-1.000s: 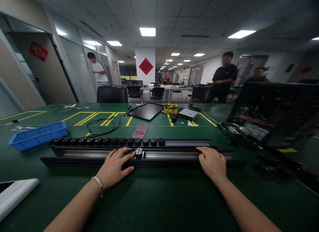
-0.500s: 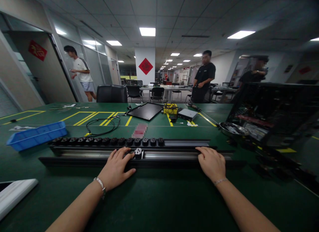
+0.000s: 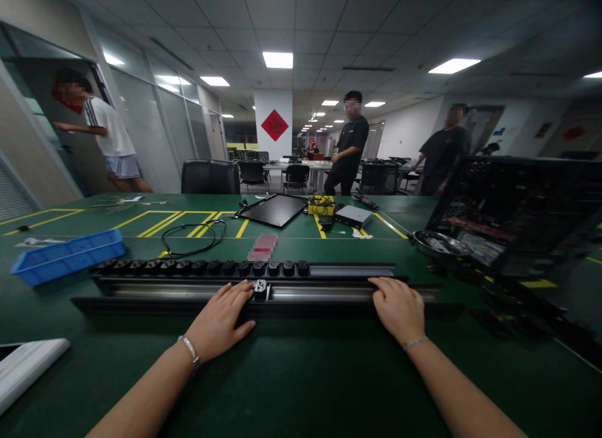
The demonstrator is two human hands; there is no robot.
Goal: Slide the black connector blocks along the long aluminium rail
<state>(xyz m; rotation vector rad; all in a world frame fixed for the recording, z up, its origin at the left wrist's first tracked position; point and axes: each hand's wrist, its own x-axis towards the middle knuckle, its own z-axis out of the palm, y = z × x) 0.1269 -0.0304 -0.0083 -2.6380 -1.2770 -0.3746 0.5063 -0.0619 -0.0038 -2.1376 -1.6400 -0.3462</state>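
Observation:
A long black rail [image 3: 324,309] with a metallic inner channel lies across the green table in front of me. One small black module with a silvery white top [image 3: 260,289] sits in the channel near its middle. My left hand [image 3: 222,320] lies over the rail with its fingers stretched out and thumb apart, fingertips touching or very close to the module's left side. Farther right, my right hand [image 3: 401,308] bends over the same rail, fingers together on its far edge; its thumb is hidden. Just behind runs a second black rail [image 3: 352,270] carrying a row of several black modules [image 3: 229,267].
A blue bin [image 3: 68,256] stands at the left, a white object [image 3: 31,369] at the near left. Behind are a cable loop [image 3: 192,238], a flat black panel [image 3: 275,209] and a grey box [image 3: 353,216]. At right are a metal bowl [image 3: 439,243] and an open computer case [image 3: 522,218].
My left fingers have shifted slightly and drawn closer together beside the module. The right hand and rails stay put. In the background, people have walked to the left.

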